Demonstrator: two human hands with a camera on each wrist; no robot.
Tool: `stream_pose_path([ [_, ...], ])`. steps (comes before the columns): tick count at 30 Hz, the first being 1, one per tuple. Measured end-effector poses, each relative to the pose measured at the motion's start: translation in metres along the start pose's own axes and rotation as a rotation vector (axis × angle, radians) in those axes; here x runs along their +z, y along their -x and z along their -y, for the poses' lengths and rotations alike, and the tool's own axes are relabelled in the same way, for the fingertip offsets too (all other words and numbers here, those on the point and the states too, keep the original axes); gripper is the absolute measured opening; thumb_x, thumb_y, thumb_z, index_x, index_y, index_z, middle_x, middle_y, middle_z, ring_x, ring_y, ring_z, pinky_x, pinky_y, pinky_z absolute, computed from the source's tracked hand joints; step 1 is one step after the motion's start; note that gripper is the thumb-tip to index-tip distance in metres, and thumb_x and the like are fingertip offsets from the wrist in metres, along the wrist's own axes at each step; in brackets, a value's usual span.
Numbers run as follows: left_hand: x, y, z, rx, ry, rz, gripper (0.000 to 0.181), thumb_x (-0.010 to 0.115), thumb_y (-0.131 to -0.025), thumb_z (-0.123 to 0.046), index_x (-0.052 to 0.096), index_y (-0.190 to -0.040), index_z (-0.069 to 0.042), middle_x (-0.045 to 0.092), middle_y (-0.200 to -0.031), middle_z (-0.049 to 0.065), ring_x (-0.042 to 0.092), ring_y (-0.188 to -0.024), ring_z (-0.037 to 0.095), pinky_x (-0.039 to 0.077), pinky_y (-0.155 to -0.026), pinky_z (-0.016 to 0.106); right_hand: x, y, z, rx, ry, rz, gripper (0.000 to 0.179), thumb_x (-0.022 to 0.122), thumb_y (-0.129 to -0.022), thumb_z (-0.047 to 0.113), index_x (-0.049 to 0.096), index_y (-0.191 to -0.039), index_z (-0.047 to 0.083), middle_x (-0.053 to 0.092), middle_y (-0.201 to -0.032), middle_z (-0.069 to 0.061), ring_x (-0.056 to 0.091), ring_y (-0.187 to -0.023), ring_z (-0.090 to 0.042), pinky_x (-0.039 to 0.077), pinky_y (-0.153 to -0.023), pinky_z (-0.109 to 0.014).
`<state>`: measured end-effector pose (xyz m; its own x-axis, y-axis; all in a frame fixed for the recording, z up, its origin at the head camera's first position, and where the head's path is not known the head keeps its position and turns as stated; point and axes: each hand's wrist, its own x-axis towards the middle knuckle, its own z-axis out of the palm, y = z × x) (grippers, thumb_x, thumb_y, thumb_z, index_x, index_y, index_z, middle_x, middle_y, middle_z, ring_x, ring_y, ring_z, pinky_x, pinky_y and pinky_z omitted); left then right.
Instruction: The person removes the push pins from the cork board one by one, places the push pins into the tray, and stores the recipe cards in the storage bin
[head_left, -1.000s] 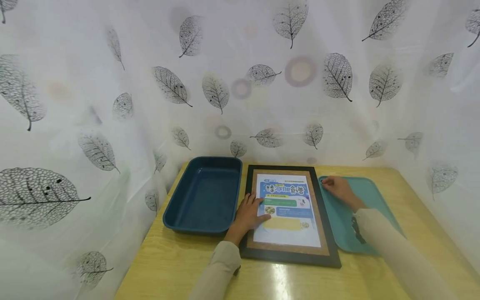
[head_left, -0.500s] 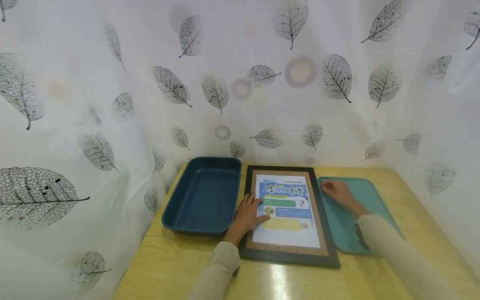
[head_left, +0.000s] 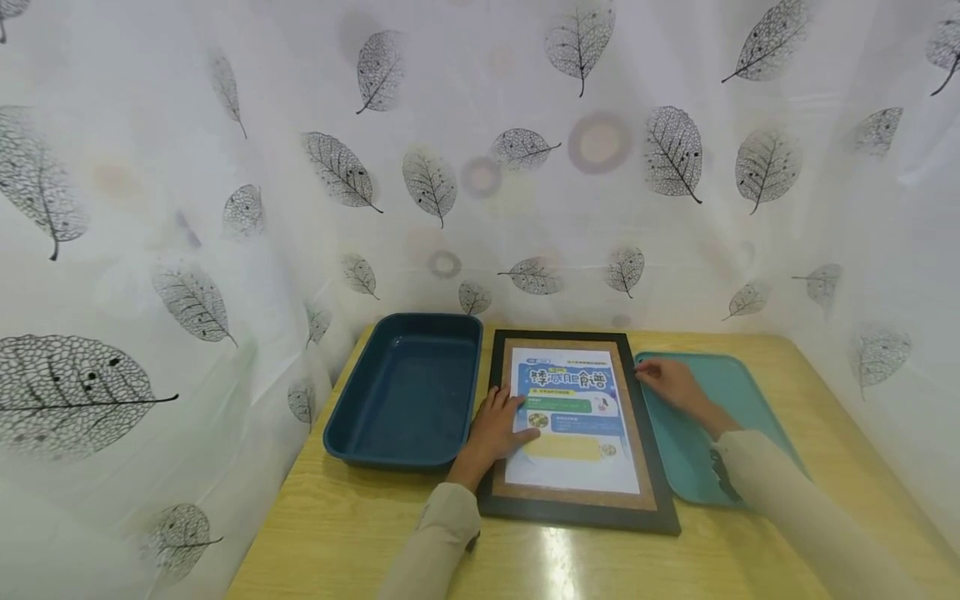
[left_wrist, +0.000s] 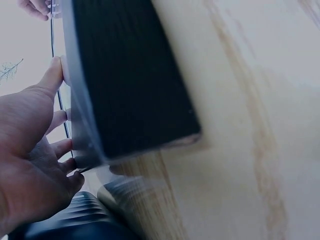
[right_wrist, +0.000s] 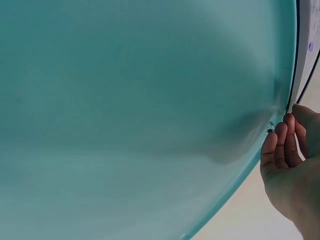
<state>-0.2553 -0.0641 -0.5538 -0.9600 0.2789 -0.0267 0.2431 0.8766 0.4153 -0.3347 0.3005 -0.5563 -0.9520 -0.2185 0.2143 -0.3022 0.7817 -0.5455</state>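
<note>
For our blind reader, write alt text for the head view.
A person's left hand rests on a framed poster, and the right hand is at the far left corner of a teal tray alongside. A blue pan sits left of the poster on a wooden table.

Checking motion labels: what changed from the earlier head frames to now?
The right hand moved slightly left, its fingertips going from over the edge of the teal tray to the right side of the black frame. No clear grasp or release; anything pinched is too small to tell. Unchanged: left hand on the frame, tray, dark blue bin.
</note>
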Motion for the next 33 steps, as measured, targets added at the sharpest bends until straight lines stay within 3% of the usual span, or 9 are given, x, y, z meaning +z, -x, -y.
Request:
stream_pose_path([
  [16, 0.0, -0.001, -0.002, -0.009, -0.016, 0.008, 0.073, 0.074, -0.094, -0.051, 0.051, -0.153, -0.014, 0.028, -0.169, 0.015, 0.021, -0.157, 0.039, 0.027, -0.123, 0.055, 0.011, -0.005, 0.013, -0.022, 0.014, 0.054, 0.021, 0.076, -0.095, 0.014, 0.076, -0.108, -0.002, 0.074, -0.094, -0.011, 0.068, -0.087, -0.027, 0.057, -0.079, -0.046],
  [33, -0.003, 0.0, -0.003, 0.001, -0.014, 0.003, 0.074, 0.074, -0.094, -0.051, 0.052, -0.153, -0.013, 0.029, -0.168, 0.017, 0.022, -0.156, 0.04, 0.028, -0.123, 0.055, 0.014, -0.001, 0.019, -0.064, 0.038, 0.084, 0.022, 0.077, -0.095, 0.015, 0.078, -0.111, 0.0, 0.072, -0.087, -0.003, 0.06, -0.079, -0.017, 0.048, -0.071, -0.034],
])
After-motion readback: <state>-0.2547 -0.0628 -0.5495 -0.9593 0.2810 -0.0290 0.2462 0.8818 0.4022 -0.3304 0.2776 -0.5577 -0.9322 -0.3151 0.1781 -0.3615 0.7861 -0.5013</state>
